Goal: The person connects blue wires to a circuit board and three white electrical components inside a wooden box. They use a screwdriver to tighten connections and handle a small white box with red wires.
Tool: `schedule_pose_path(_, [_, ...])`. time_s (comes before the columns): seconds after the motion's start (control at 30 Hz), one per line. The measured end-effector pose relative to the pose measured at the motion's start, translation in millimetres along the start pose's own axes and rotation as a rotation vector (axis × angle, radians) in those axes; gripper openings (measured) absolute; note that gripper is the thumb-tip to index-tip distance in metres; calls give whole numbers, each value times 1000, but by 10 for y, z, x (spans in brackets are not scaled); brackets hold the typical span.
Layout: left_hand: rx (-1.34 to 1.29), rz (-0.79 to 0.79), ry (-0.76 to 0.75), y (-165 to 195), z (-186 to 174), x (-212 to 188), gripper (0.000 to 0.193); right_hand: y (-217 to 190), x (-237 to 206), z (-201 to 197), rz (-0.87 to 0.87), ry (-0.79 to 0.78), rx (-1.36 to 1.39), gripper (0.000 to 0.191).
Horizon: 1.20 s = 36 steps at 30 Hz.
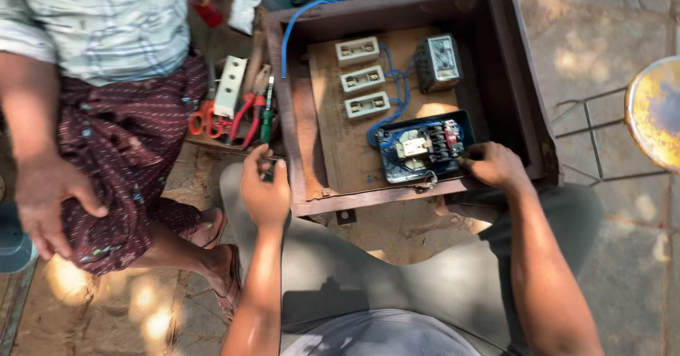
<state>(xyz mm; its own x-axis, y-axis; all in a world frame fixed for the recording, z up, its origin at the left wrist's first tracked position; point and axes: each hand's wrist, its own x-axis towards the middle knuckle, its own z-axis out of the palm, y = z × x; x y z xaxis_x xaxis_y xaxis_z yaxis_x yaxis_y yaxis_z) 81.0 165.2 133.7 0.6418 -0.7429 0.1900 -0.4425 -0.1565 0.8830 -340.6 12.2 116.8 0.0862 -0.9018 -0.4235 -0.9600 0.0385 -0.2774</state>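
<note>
My right hand (496, 166) rests at the box's near edge, at about four o'clock from the middle of the panel, its fingers curled together against the right end of the blue-based switch unit (420, 148). Whether they pinch a small tool or a wire there I cannot tell; the fingertips are hidden behind my knuckles.

My left hand (263, 188) sits at about eight o'clock from the panel, just outside the left wall of the rusty metal box (510, 58). Its fingers are bent and loosely together near the tips; they seem to close on something small and dark, too blurred to name.

Inside the box, on the wooden backing board (340, 150), three pale fuse holders (362, 78) stand in a column at eleven o'clock from the switch unit, and a grey contactor block (438, 61) sits at one o'clock. Blue wires (392, 94) run between them.

At nine o'clock from the box lie pliers with red handles (244, 119), a green-handled screwdriver (267, 115) and orange-handled scissors (203, 119). Another person (92, 30) crouches at ten o'clock, one hand (46, 200) on a knee.
</note>
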Motion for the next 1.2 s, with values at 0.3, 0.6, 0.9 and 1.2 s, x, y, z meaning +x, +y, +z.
schedule_pose_path(0.3, [699,127,105,-791,228,1704,52,214,115,-11,-18,-115,258,36])
schedule_pose_path(0.6, [1054,28,-97,-1026,378,2027,64,25,3,-168,13,-79,134,43])
schedule_pose_path(0.9, [676,522,144,371,-682,656,18,-304,-451,-196,-215,677,763,42])
schedule_pose_path(1.2, [-1003,-800,-417,1054,-31,-656,35,-1318,-1537,-102,-574,30,1268,61])
